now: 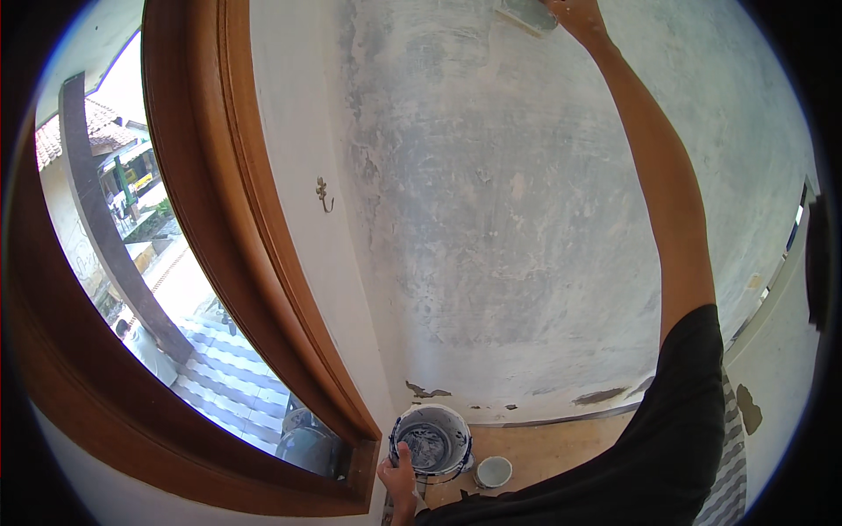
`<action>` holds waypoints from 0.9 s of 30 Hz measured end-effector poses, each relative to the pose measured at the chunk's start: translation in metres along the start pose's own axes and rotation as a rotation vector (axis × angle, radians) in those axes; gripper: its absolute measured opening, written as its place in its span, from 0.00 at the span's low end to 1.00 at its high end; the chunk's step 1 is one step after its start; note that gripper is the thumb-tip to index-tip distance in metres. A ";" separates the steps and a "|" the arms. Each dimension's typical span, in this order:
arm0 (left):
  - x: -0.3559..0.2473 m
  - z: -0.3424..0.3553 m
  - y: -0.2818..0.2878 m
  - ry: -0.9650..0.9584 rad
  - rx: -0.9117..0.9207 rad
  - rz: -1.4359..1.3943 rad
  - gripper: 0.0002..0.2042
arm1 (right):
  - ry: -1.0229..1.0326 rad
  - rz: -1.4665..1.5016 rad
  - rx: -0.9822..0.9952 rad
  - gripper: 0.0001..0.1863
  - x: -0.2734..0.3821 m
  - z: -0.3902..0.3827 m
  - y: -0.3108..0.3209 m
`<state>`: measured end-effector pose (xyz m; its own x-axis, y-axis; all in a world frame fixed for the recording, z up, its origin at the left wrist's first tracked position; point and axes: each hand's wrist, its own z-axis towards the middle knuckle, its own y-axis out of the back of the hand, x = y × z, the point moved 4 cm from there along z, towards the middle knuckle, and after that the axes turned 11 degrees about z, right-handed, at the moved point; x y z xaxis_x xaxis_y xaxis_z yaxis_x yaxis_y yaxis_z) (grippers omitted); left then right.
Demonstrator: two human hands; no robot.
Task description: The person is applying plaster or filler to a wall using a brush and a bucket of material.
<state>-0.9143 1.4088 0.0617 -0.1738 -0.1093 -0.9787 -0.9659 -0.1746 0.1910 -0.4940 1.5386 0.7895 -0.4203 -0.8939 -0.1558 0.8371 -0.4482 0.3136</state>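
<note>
High on the grey-white patchy wall [500, 193], my right hand [577, 16] is closed on a wide flat scraper [528, 16]. Its pale blade lies against or very near the wall, and the picture's top edge cuts off part of the hand. Low down, my left hand [399, 476] grips the near left rim of a round bucket [453, 424], thumb over the edge; the other fingers are mostly hidden. Grey-white, paste-like residue coats the bucket's inside. Just right of it stands a small white tub [494, 472].
A brown wooden frame [254, 219] borders an opening on the left, with a tiled porch [232, 368] beyond. A metal hook [324, 195] sticks out from the narrow white wall strip. Flaked patches [601, 396] mark the wall's foot above a tan floor covering [548, 451].
</note>
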 end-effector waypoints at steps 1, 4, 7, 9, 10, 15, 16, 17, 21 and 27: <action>0.001 0.003 -0.003 0.002 0.033 0.025 0.20 | -0.003 -0.015 0.007 0.18 -0.009 0.000 0.010; 0.003 0.009 -0.005 0.010 0.056 0.021 0.19 | -0.659 -0.504 -0.254 0.18 -0.043 -0.021 0.017; -0.011 0.010 -0.012 0.002 0.088 0.000 0.19 | -0.603 -0.630 0.030 0.20 -0.007 -0.040 -0.027; -0.012 0.011 -0.020 0.006 0.106 0.021 0.19 | -0.628 -0.646 0.126 0.30 -0.039 -0.063 -0.029; -0.009 0.013 -0.021 0.023 0.101 -0.002 0.19 | -0.628 -0.641 0.124 0.30 -0.038 -0.067 -0.034; 0.011 0.017 -0.027 0.025 0.002 0.078 0.19 | -0.674 -0.713 0.206 0.33 -0.039 -0.073 -0.042; 0.011 0.018 -0.027 0.009 -0.003 0.064 0.19 | -0.656 -0.766 0.222 0.34 -0.039 -0.073 -0.043; 0.011 0.019 -0.027 -0.006 -0.007 0.051 0.19 | -0.656 -0.764 0.225 0.34 -0.040 -0.074 -0.047; -0.006 0.017 -0.021 0.069 0.026 0.000 0.19 | -0.731 -0.676 0.238 0.31 -0.025 -0.079 -0.060; -0.017 0.021 -0.018 0.106 0.070 -0.094 0.24 | -0.829 -0.735 0.252 0.26 -0.027 -0.113 -0.055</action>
<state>-0.8976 1.4342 0.0729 -0.0644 -0.1994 -0.9778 -0.9886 -0.1209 0.0897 -0.4894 1.5872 0.6707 -0.9612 -0.0958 0.2588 0.2370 -0.7670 0.5963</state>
